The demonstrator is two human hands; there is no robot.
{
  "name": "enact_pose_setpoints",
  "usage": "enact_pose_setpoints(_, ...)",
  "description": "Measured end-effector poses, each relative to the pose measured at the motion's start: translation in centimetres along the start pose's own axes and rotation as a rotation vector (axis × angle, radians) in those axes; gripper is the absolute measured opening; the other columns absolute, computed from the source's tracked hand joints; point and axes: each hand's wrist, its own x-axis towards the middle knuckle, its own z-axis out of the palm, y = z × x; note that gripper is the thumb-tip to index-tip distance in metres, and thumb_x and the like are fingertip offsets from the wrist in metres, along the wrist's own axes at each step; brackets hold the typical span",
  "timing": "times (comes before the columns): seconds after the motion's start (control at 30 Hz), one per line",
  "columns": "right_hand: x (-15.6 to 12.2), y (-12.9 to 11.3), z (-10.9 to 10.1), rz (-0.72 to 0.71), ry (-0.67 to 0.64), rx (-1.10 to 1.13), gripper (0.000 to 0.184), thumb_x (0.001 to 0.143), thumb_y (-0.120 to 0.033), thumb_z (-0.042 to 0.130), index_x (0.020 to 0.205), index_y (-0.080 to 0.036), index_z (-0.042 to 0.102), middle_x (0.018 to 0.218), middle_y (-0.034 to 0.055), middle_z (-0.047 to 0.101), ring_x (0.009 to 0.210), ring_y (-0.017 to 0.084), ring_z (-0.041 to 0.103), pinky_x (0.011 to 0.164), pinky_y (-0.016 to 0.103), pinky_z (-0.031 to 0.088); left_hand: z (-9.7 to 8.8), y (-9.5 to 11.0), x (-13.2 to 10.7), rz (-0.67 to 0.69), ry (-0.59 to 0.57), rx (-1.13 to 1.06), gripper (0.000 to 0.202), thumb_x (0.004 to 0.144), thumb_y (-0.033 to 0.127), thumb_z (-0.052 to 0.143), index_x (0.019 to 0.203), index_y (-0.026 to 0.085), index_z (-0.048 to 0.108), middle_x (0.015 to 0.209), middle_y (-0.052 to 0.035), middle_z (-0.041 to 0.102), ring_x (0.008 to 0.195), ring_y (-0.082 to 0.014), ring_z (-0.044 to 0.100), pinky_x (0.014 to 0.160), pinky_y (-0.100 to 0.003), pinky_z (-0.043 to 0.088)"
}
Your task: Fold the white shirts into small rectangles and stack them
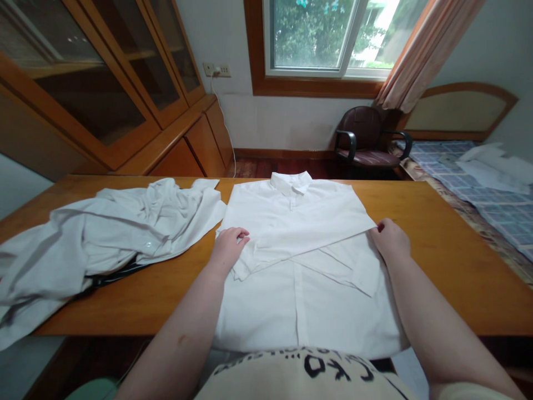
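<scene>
A white collared shirt (293,300) lies front up on the table, its collar at the far edge and its hem at my body. Both sleeves are folded across the chest, one over the other. At the shirt's left side, my left hand (230,245) is closed on the cloth with bent fingers; its fingertips are partly hidden. My right hand (390,238) pinches the right edge of the shirt near the fold of the upper sleeve. The lower sleeve's cuff (365,275) shows beneath it, pointing right.
A heap of white clothes (120,222) lies on the left of the wooden table (449,261), with something black under it. Beyond stand a glass-door cabinet (120,72), an armchair (366,136) below the window, and a bed (487,183) at the right.
</scene>
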Motion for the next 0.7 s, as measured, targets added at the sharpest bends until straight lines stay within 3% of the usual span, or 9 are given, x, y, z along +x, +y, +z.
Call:
enact_pose_setpoints(0.13,0.4,-0.2,0.3,-0.023,-0.028,-0.031,0.030,0.080,-0.040,0.050,0.096,-0.019,0.065,0.091,0.0114,0.067,0.078,0.025,0.060,0.055,0.030,0.035,0.0,0.0,0.0,0.011,0.006,0.009,0.018,0.080,0.032,0.058,0.090,0.022,0.068,0.087,-0.0035,0.068,0.088,-0.0218,0.059,0.083,-0.034,0.044)
enact_pose_setpoints(0.27,0.7,-0.3,0.7,-0.056,-0.028,-0.090,0.029,0.083,-0.036,0.045,0.089,-0.020,0.069,0.091,0.0123,0.069,0.082,0.025,0.061,0.058,0.030,0.036,0.0,0.1,0.0,0.004,0.000,0.012,0.018,0.080,0.032,0.058,0.090,0.022,0.068,0.087,-0.0033,0.068,0.088,-0.0217,0.058,0.084,-0.034,0.044)
enact_pose_setpoints(0.47,0.8,0.0,1.5,-0.111,0.066,-0.082,0.031,0.082,-0.034,0.047,0.097,-0.017,0.068,0.093,0.0137,0.068,0.081,0.026,0.061,0.059,0.031,0.038,0.0,0.1,0.1,-0.002,-0.013,-0.008,0.017,0.080,0.031,0.058,0.090,0.022,0.068,0.087,-0.0029,0.068,0.088,-0.0213,0.058,0.085,-0.034,0.043)
enact_pose_setpoints(0.57,1.1,0.4,2.1,-0.256,0.153,-0.005,0.030,0.079,-0.023,0.049,0.102,-0.019,0.067,0.099,0.0109,0.067,0.086,0.024,0.060,0.064,0.031,0.041,0.0,0.1,0.1,-0.003,-0.014,-0.008,0.017,0.080,0.031,0.058,0.090,0.022,0.068,0.088,-0.0030,0.068,0.088,-0.0213,0.058,0.085,-0.034,0.043)
enact_pose_setpoints(0.7,1.5,1.7,2.4,-0.485,0.196,0.122,0.031,0.075,-0.016,0.047,0.094,-0.022,0.071,0.104,0.0065,0.066,0.093,0.022,0.060,0.077,0.032,0.045,-0.1,0.2,0.0,-0.005,-0.015,-0.007,0.016,0.080,0.031,0.058,0.090,0.022,0.068,0.088,-0.0031,0.068,0.088,-0.0216,0.058,0.085,-0.034,0.043)
